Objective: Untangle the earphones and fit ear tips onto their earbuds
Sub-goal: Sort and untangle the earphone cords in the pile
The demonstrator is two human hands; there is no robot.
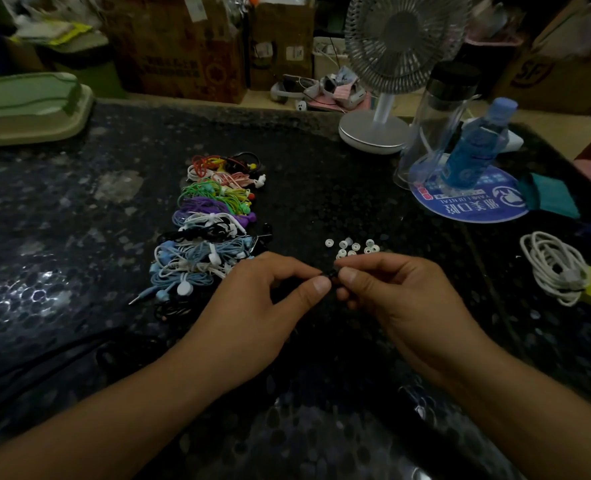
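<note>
Hands: left hand [266,289] and right hand [391,289], near centre above dark speckled stone bench [79,237], both pinching small black earbud [332,274] between fingertips. Loose white silicone ear tips [351,248]: just beyond right hand. Row of coiled multicoloured wired earphones [211,230]: left of centre. Coiled white cable [553,266]: far right.

Between the thumb tips of the left hand [252,306] and right hand [401,299] we see only a sliver of a small black piece [332,274]; too little shows to tell what it is; nearly all of it lies behind the fingers [316,284]; just beyond that piece, the white ear tips [351,247] are too small to count surely; left of them, cords in the earphone pile [207,233] overlap beyond tracing; both forearms are cut off by the bottom edge.
</note>
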